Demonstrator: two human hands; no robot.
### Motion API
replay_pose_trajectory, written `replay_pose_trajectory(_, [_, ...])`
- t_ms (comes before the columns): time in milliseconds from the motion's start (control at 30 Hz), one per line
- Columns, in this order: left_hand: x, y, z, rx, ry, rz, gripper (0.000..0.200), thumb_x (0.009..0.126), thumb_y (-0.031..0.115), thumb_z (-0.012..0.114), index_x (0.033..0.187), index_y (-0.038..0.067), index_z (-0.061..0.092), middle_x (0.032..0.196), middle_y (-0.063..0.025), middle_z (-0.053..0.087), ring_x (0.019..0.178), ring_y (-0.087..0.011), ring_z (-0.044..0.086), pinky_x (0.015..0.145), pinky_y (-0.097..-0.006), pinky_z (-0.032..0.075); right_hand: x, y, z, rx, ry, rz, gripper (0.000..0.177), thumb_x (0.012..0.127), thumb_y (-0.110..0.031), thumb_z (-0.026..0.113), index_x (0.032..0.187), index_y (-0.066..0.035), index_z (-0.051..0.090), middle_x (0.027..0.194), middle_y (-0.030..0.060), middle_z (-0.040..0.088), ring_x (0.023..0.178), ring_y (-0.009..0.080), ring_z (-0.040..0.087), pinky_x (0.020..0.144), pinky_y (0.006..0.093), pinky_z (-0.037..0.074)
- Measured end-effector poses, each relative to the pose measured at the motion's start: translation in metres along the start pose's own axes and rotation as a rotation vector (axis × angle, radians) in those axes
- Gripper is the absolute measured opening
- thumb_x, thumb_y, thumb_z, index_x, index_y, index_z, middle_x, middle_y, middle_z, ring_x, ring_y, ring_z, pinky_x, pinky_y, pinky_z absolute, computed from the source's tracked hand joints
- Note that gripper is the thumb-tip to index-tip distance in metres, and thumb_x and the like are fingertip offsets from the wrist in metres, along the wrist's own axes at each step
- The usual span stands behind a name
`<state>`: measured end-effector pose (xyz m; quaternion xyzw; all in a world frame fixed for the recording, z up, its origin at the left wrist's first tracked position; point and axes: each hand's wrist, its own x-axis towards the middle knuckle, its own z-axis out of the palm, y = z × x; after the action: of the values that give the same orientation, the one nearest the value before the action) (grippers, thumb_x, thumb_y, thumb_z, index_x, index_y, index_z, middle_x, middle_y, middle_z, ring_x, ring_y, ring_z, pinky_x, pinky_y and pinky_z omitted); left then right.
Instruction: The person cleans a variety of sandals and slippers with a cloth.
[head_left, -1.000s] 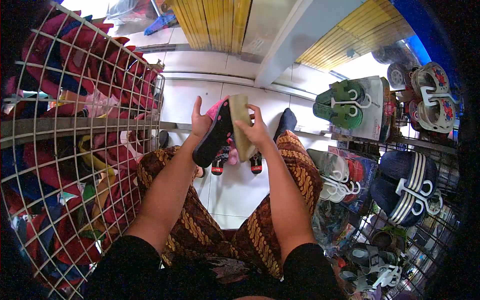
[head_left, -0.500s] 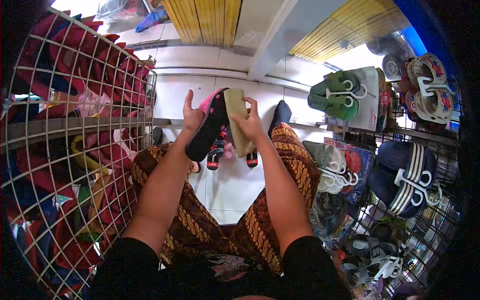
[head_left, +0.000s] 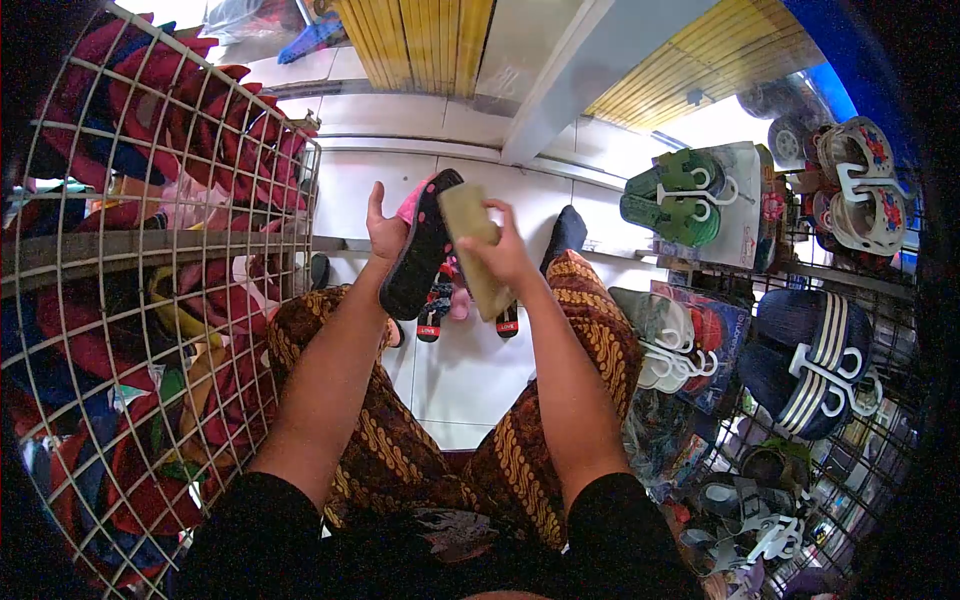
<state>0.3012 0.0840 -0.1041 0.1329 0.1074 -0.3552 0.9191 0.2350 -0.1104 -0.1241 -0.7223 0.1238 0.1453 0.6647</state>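
Observation:
My left hand (head_left: 388, 232) grips a slipper (head_left: 414, 262) from its left side, thumb raised. The slipper has a black sole with pink dots and a pink upper, and it is held upright on edge, sole turned to the right. My right hand (head_left: 503, 250) is closed around a folded khaki cloth (head_left: 468, 212), which lies right beside the slipper's sole and overlaps its edge in this view. Below my hands, on the white tiled floor, is a pair of dark slippers (head_left: 429, 325) with red labels, partly hidden by the cloth.
A wire rack (head_left: 160, 250) full of red and pink footwear stands close on the left. To the right, green sandals (head_left: 690, 195), navy striped slides (head_left: 815, 345) and white-hooked pairs (head_left: 670, 345) hang on a dark grid. A glass panel frame (head_left: 555, 85) rises ahead.
My right hand has shifted the cloth a little left and up, closer over the slipper's sole. The slipper stays in my left hand, nearly in place.

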Motion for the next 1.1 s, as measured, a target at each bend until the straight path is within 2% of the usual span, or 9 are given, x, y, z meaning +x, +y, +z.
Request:
replay_pose_trajectory(33, [-0.001,0.0,0.001,-0.012,0.0,-0.006,0.095,0.088,0.075,0.03,0.147,0.001,0.038,0.146,-0.0175,0.046,0.131,-0.0319,0.048,0.114,-0.0415,0.033,0.003,-0.001,-0.001,-0.024,0.152,0.074,0.066,0.088,-0.026,0.073,0.139,-0.019,0.031,0.104,0.0141,0.064,0.091,0.0195,0.063,0.076,0.0339,0.052])
replay_pose_trajectory(167, [0.003,0.001,0.003,0.013,0.077,0.022,0.094,0.089,0.074,0.03,0.147,0.001,0.037,0.147,-0.0175,0.046,0.131,-0.0318,0.048,0.114,-0.0413,0.033,-0.006,-0.016,0.002,0.013,-0.077,0.042,0.056,0.091,-0.025,0.071,0.135,-0.018,0.037,0.101,0.0146,0.064,0.084,0.0175,0.061,0.069,0.0319,0.052])
replay_pose_trajectory(533, [0.004,-0.006,0.006,0.032,0.169,0.068,0.092,0.089,0.072,0.032,0.145,0.0,0.042,0.142,-0.0164,0.051,0.128,-0.0313,0.051,0.113,-0.0406,0.034,-0.005,-0.008,0.008,-0.133,0.021,0.007,0.06,0.09,-0.025,0.072,0.136,-0.02,0.034,0.101,0.0176,0.065,0.083,0.0214,0.066,0.068,0.0361,0.055])
replay_pose_trajectory(667, [0.003,-0.006,0.011,-0.003,0.042,-0.058,0.095,0.086,0.076,0.034,0.145,0.001,0.041,0.143,-0.0176,0.05,0.128,-0.0325,0.05,0.113,-0.0416,0.034,0.006,0.002,-0.003,0.017,0.113,0.196,0.066,0.085,-0.037,0.076,0.131,-0.002,0.043,0.104,0.0158,0.065,0.083,0.0207,0.066,0.069,0.0354,0.054])
replay_pose_trajectory(700, [0.001,-0.007,0.014,-0.019,0.124,-0.031,0.096,0.086,0.076,0.034,0.145,0.001,0.041,0.143,-0.0185,0.049,0.129,-0.0331,0.05,0.113,-0.0422,0.033,0.004,0.01,0.004,-0.269,0.135,0.06,0.065,0.083,-0.042,0.077,0.12,0.005,0.052,0.1,0.0137,0.066,0.081,0.0181,0.065,0.067,0.0333,0.054])
replay_pose_trajectory(800, [0.002,-0.005,0.002,-0.06,0.021,-0.055,0.096,0.087,0.076,0.033,0.145,0.0,0.041,0.143,-0.0192,0.049,0.128,-0.0332,0.05,0.113,-0.0419,0.033,0.004,-0.001,-0.008,-0.279,-0.005,0.159,0.061,0.081,-0.043,0.079,0.111,0.006,0.058,0.093,0.013,0.067,0.079,0.0161,0.064,0.068,0.0316,0.053])
replay_pose_trajectory(933, [0.004,-0.008,-0.005,0.034,0.021,-0.064,0.104,0.083,0.081,0.032,0.149,0.0,0.034,0.15,-0.0175,0.041,0.135,-0.0315,0.043,0.115,-0.0409,0.03,-0.008,-0.034,-0.008,0.289,0.193,0.275,0.051,0.083,-0.04,0.078,0.103,0.004,0.064,0.085,0.0086,0.068,0.071,0.0152,0.064,0.065,0.0305,0.053])
replay_pose_trajectory(1033, [-0.004,-0.007,0.006,-0.024,-0.095,-0.076,0.112,0.08,0.085,0.032,0.152,0.0,0.027,0.154,-0.017,0.034,0.139,-0.0309,0.038,0.116,-0.0404,0.027,0.001,-0.007,0.001,-0.125,0.1,0.113,0.044,0.085,-0.038,0.077,0.1,0.002,0.065,0.084,0.0081,0.068,0.068,0.0141,0.065,0.06,0.0298,0.054])
replay_pose_trajectory(1100, [-0.005,-0.007,0.014,-0.016,-0.036,-0.067,0.116,0.077,0.088,0.031,0.153,0.001,0.023,0.156,-0.017,0.03,0.141,-0.0308,0.035,0.117,-0.0402,0.025,0.001,-0.015,-0.008,0.129,0.206,0.185,0.046,0.084,-0.038,0.077,0.103,0.002,0.065,0.083,0.0078,0.068,0.069,0.0139,0.064,0.061,0.0297,0.053])
